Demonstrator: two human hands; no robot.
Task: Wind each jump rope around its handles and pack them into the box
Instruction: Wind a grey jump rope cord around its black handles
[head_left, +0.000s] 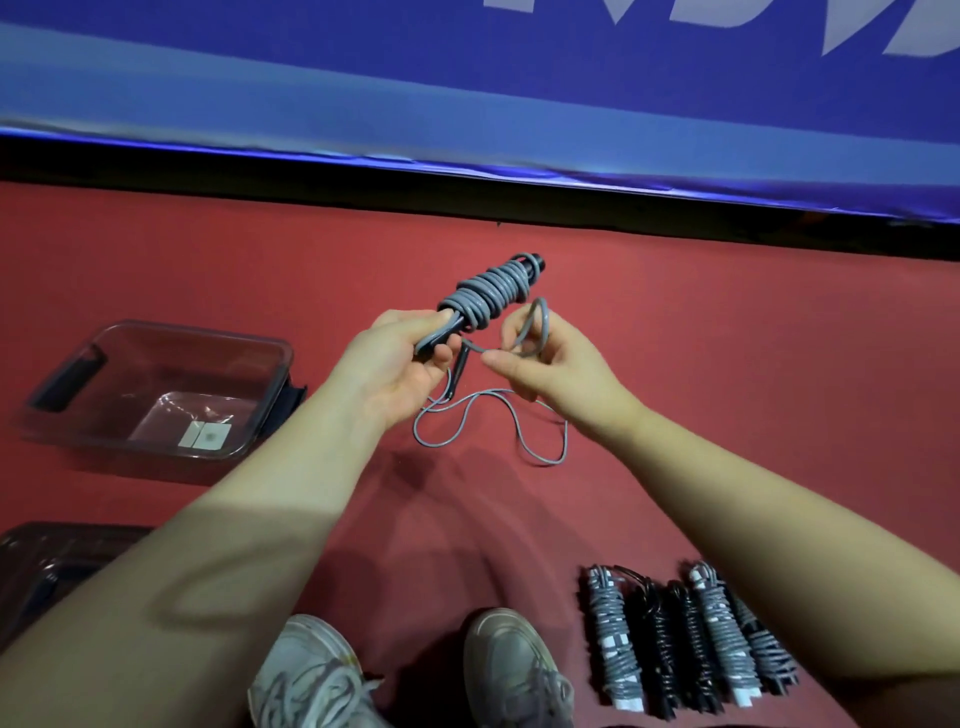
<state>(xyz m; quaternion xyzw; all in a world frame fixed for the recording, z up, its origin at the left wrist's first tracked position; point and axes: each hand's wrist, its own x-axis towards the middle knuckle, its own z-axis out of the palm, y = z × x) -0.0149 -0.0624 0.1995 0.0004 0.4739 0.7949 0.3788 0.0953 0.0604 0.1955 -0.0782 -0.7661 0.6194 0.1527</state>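
Note:
A grey jump rope (488, 293) is wound in thick coils round its black handles, which point up and away from me. My left hand (402, 364) grips the near end of the bundle. My right hand (540, 364) pinches a loop of the loose cord just to the right of the coils. The rest of the grey cord (519, 431) trails in loops on the red floor below both hands. A clear plastic box (156, 387) stands open on the floor to the left, with only a small white label showing at its bottom.
Several wound jump ropes (685, 639), grey and black, lie side by side at the lower right. A dark lid or tray (47, 566) sits at the lower left. My two shoes (415, 675) are at the bottom. A blue banner (467, 104) runs along the far edge.

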